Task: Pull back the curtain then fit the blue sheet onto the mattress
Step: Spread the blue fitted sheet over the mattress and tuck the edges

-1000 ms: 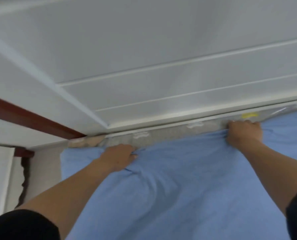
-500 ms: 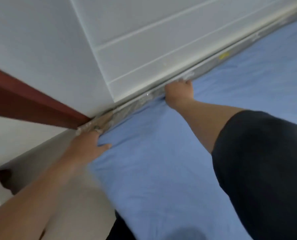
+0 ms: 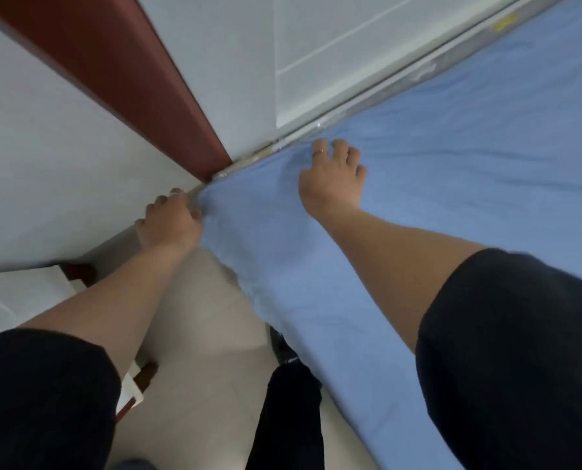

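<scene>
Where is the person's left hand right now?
In the head view, the left hand is left of centre, gripping the corner of the blue sheet just below the red-brown beam, beside the white wall.

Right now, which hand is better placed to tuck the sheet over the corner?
Left. The left hand grips the blue sheet right at the corner; the right hand lies spread flat on top, farther along the edge.

Matt blue cloth sheet (image 3: 418,205), glossy reddish-brown beam (image 3: 113,62).
</scene>
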Tool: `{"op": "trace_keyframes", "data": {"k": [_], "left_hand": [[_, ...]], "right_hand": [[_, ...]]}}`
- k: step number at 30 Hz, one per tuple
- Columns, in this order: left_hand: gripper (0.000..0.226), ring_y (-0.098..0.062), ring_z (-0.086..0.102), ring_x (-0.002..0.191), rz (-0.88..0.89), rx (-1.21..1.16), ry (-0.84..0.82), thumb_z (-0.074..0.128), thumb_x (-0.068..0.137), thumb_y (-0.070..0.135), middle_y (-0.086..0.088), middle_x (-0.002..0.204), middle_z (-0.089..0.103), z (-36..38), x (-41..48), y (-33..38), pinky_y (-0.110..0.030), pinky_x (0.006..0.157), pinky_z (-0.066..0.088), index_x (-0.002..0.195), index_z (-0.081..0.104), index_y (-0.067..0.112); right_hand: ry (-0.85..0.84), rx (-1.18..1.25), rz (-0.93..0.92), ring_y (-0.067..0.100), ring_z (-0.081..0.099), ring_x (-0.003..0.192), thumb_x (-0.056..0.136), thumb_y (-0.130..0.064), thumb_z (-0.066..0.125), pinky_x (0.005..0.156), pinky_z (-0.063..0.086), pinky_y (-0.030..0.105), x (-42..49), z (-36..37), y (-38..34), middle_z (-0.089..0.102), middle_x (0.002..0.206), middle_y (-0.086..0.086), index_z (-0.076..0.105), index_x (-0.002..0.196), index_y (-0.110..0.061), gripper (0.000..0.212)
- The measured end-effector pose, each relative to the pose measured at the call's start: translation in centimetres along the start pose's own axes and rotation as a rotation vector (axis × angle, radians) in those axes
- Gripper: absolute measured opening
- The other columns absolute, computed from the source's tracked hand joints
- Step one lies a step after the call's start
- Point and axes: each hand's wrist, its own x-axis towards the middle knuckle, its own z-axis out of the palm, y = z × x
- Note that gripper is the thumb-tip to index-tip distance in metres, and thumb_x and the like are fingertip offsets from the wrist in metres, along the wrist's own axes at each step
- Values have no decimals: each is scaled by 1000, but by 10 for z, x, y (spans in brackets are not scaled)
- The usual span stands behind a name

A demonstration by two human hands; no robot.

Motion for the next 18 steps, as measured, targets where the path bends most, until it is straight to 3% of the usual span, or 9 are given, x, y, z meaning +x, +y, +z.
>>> {"op": "trace_keyframes", "data": {"k": [2, 4, 8, 12, 13, 15, 18], "left_hand": [[41, -42, 47, 124, -77, -74, -5, 54, 90, 23, -21, 131, 51, 13, -24, -8, -54, 100, 40, 129, 51, 10], [48, -40, 42, 128, -9, -84, 41, 59, 88, 23, -18, 137, 46, 25, -59, -11, -54, 104, 38, 134, 50, 11], [51, -40, 40, 129, 445, 56, -10, 67, 82, 19, -15, 146, 39, 48, -126, 0, -53, 102, 39, 131, 54, 11], [55, -30, 26, 145, 752, 302, -178, 59, 86, 24, -8, 161, 25, 71, -194, 21, -49, 109, 33, 140, 53, 20], [58, -27, 19, 149, 815, 340, -212, 55, 87, 25, -5, 164, 18, 79, -208, 28, -46, 113, 29, 144, 49, 23], [62, -21, 9, 152, 941, 426, -275, 50, 87, 24, -1, 166, 7, 100, -238, 46, -42, 117, 24, 148, 43, 27], [59, -20, 7, 153, 1138, 417, -293, 51, 89, 28, 0, 167, 6, 140, -284, 81, -43, 117, 23, 147, 43, 28]], "right_hand": [[-65, 128, 61, 32, 26, 137, 87, -30, 50, 107, 28, 47, -51, 15, 15, 33, 150, 7, 40, 141, -26, 56], [-123, 195, 129, 30, 19, 142, 86, -33, 51, 112, 26, 48, -114, 30, 43, 27, 155, 5, 34, 145, -30, 61], [-296, 163, 358, 29, 5, 150, 88, -41, 49, 118, 18, 48, -256, 53, 125, 6, 162, 1, 10, 150, -41, 74], [-507, 165, 622, 27, 15, 148, 91, -42, 50, 110, 37, 46, -394, 63, 210, 2, 163, -1, 3, 154, -42, 79], [-541, 162, 638, 27, 21, 146, 92, -41, 49, 105, 42, 45, -419, 66, 223, 8, 161, 0, 4, 155, -39, 77], [-578, 122, 704, 29, 44, 127, 92, -33, 44, 93, 49, 41, -453, 73, 238, 39, 142, 5, 23, 150, -29, 62], [-574, 250, 792, 31, 63, 101, 89, -35, 41, 74, 45, 37, -475, 84, 229, 64, 105, 2, 42, 115, -29, 27]]}}
